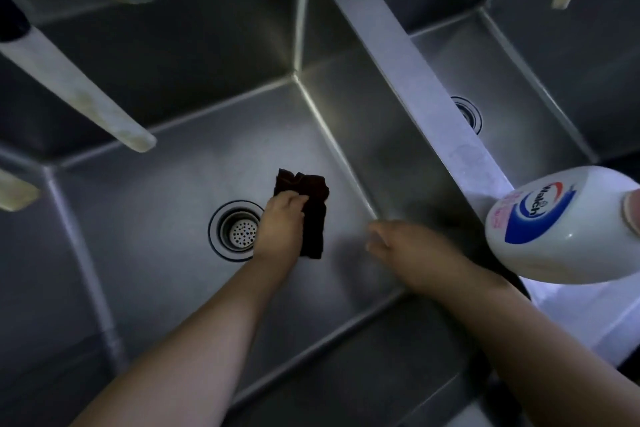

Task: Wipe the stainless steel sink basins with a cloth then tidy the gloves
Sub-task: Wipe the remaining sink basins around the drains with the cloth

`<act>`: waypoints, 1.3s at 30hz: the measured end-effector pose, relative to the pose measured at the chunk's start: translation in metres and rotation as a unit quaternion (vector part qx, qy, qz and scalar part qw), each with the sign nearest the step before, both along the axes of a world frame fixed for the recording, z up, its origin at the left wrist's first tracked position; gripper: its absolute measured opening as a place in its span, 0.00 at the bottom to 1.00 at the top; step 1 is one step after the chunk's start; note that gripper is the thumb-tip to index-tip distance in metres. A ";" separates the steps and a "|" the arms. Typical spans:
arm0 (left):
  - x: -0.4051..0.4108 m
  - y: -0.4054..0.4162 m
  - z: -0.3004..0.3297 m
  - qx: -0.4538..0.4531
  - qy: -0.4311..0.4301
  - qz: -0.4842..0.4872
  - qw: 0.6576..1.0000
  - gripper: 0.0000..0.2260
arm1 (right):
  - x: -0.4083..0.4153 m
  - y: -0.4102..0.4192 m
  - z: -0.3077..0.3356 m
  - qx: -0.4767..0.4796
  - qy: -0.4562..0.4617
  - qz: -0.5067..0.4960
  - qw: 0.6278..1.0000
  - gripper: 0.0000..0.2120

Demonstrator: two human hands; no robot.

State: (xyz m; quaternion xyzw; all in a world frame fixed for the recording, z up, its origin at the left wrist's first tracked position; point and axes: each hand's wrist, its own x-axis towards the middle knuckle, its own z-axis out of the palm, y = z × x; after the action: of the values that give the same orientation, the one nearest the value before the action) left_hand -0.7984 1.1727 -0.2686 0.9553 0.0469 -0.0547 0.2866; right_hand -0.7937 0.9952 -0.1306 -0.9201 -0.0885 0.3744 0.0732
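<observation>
Two hands are down in the middle basin (194, 156). Our left hand (282, 218) presses a dark cloth (313, 215) on the floor of it, right beside the drain (239, 230), so we can rub the steel clean. Our right hand (394, 243) hangs near the right wall, blurry, maybe loose and holding nothing. At the right edge a white bottle (561, 222) sits on the rim, close if we need soap. We see no gloves.

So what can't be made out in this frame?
- Head view: right hand is motion-blurred, so its fingers are unclear.
- The bottle is cut off by the right edge.
- The drain in the right basin is partly hidden behind the divider.
- No gloves identifiable.
</observation>
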 end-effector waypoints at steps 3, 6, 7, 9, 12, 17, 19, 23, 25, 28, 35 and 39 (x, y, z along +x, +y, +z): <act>0.014 -0.015 -0.024 0.080 0.078 -0.107 0.988 0.30 | -0.019 -0.014 0.008 -0.065 -0.015 0.116 0.991 0.10; 0.020 -0.022 -0.048 0.145 0.106 -0.169 0.969 0.33 | -0.029 -0.023 0.000 -0.079 -0.015 0.205 0.975 0.10; 0.025 -0.020 -0.054 0.160 0.084 -0.199 0.963 0.32 | -0.031 -0.025 -0.004 -0.091 -0.003 0.213 0.973 0.10; 0.042 -0.012 -0.059 0.183 0.035 -0.248 0.951 0.30 | -0.030 -0.026 -0.014 -0.117 0.026 0.229 0.966 0.11; 0.080 0.003 -0.055 0.194 0.009 -0.229 0.954 0.28 | -0.022 -0.026 -0.018 -0.122 0.035 0.129 0.983 0.06; 0.085 -0.019 -0.053 0.239 0.016 -0.192 0.952 0.32 | -0.016 -0.026 -0.024 -0.089 0.013 0.030 0.995 0.14; 0.060 -0.039 -0.054 0.218 -0.001 -0.236 0.947 0.32 | -0.013 -0.029 -0.026 -0.076 -0.022 0.004 0.997 0.22; -0.003 -0.081 -0.051 0.140 -0.021 -0.355 0.924 0.29 | -0.009 -0.031 -0.028 -0.084 -0.051 -0.015 0.995 0.22; -0.028 -0.095 -0.049 0.132 -0.012 -0.408 0.903 0.27 | -0.007 -0.031 -0.028 -0.073 -0.065 -0.046 0.994 0.18; -0.047 -0.107 -0.046 0.079 0.036 -0.485 0.870 0.27 | -0.006 -0.034 -0.030 -0.065 -0.071 -0.065 0.993 0.15; -0.062 -0.101 -0.042 0.052 0.052 -0.559 0.826 0.26 | -0.007 -0.032 -0.030 -0.078 -0.060 -0.078 0.992 0.13; -0.090 -0.059 -0.038 0.049 0.040 -0.560 0.826 0.25 | -0.007 -0.029 -0.026 -0.088 -0.052 -0.053 0.993 0.05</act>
State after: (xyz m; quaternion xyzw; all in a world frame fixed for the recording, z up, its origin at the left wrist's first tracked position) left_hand -0.8883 1.1138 -0.3067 0.8274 -0.4820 -0.2414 0.1571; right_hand -0.8011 0.9663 -0.1562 -0.9446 -0.0101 0.3280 0.0069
